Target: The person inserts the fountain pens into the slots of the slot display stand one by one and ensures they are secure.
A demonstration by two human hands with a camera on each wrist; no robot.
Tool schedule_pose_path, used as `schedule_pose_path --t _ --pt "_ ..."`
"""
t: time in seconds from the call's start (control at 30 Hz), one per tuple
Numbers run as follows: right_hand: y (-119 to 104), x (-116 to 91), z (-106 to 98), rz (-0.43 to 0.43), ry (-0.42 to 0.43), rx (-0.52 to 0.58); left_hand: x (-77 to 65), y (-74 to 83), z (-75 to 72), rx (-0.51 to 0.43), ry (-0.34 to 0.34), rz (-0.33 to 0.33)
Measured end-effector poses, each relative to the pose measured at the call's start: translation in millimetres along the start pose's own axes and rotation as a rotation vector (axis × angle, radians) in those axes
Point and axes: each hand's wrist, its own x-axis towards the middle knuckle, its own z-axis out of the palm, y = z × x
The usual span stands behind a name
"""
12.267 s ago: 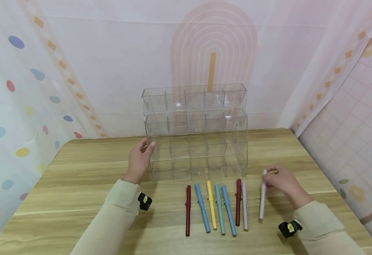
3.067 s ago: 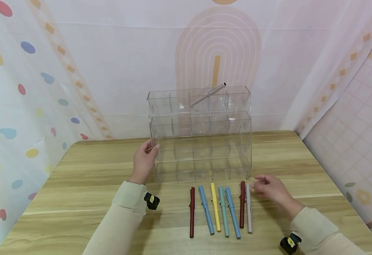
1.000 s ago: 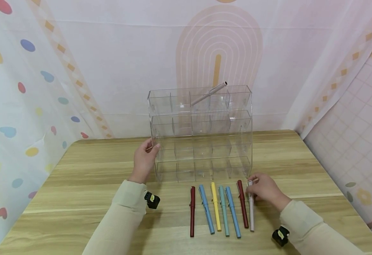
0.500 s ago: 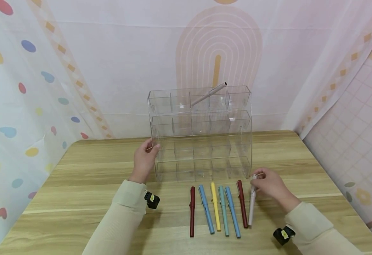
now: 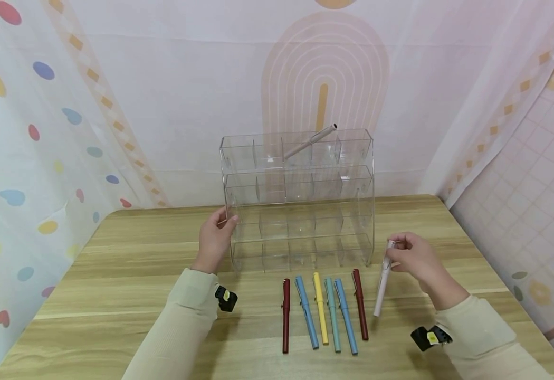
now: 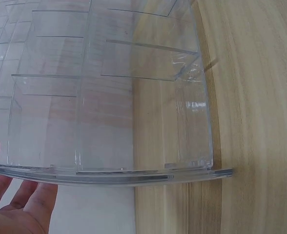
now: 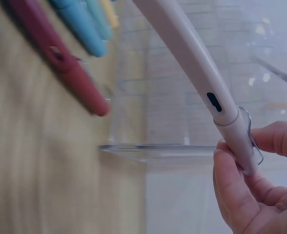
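Observation:
In the head view, a clear tiered pen rack (image 5: 301, 184) stands at the back of the table, divided into small compartments. My left hand (image 5: 214, 237) grips its left side panel between thumb and fingers; the left wrist view shows the same panel (image 6: 109, 178) up close. My right hand (image 5: 414, 258) pinches a pale pink pen (image 5: 383, 279) by its clip end, lifted right of the rack's front corner. The right wrist view shows the pen's (image 7: 197, 63) metal clip under the fingers. Another pale pen (image 5: 311, 141) leans slantwise in the rack's top tier.
On the table (image 5: 130, 274) before the rack lie several pens side by side: a dark red pen (image 5: 286, 316), a blue pen (image 5: 307, 312), a yellow pen (image 5: 321, 309), a teal pen (image 5: 333, 315), another blue pen (image 5: 346, 316) and another dark red pen (image 5: 360, 304). A patterned cloth (image 5: 187, 105) hangs behind.
Since a second ago my right hand has picked the pale pink pen out of the row and moved it up and right. Earlier, the other pale pen went into the top tier. My left hand stays put.

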Motion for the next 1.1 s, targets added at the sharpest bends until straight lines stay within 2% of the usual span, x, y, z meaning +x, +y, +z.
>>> schedule_pose_path --t 0.47,0.97,1.1 --pt "-32 10 -21 -0.085 0.147 0.232 0.0 1.6 -0.5 -0.008 0.008 0.002" --pt "-79 21 -33 -0.159 0.297 0.626 0.0 -3.4 -0.9 -0.013 0.018 0.006" --pt "-92 25 -35 -0.192 0.34 0.699 -0.2 -2.4 -0.3 -0.014 0.01 0.006"
